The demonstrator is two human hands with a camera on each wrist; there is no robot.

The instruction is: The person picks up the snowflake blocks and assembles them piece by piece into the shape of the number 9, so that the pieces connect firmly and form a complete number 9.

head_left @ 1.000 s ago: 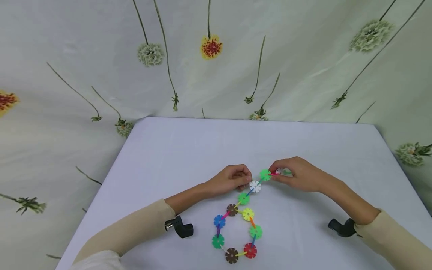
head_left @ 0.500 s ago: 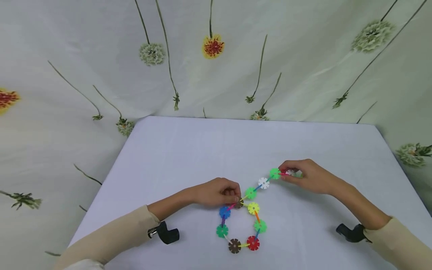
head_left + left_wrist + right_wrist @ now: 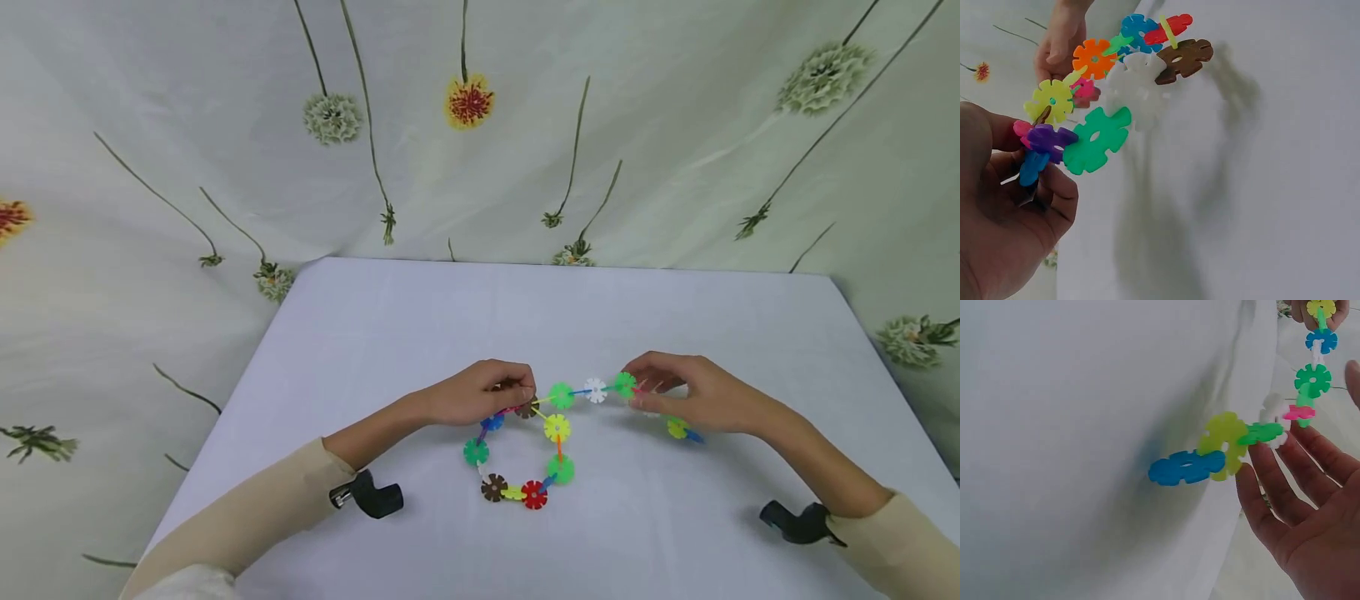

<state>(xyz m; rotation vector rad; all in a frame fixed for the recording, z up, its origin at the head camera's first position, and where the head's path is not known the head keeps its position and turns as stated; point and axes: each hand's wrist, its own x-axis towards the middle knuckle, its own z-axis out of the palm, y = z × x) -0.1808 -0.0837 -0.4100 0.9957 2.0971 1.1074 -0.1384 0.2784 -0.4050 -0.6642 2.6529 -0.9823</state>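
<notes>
Notched plastic discs of many colours are slotted together into a ring with a chain trailing off it. My left hand (image 3: pixel 480 392) pinches the ring at its top, by the brown disc (image 3: pixel 528 407). The lower ring, with a red disc (image 3: pixel 534 495), hangs toward me; the left wrist view has it above its shadow. From there the chain runs right through a white disc (image 3: pixel 596 390) to my right hand (image 3: pixel 697 392). Its fingers (image 3: pixel 1279 481) lie extended under the chain, thumb apart. A yellow disc (image 3: pixel 1225 437) and a blue disc (image 3: pixel 1186 467) form the free end.
A white-covered table (image 3: pixel 420 317) lies beneath both hands. Behind it hangs a pale cloth (image 3: pixel 525 167) printed with flowers. Black wrist cameras (image 3: pixel 375 496) sit at both sleeves.
My left hand has gone from beside the white disc to the brown disc and raised the ring. My right hand has shifted right and spread, and the chain's yellow and blue end now shows.
</notes>
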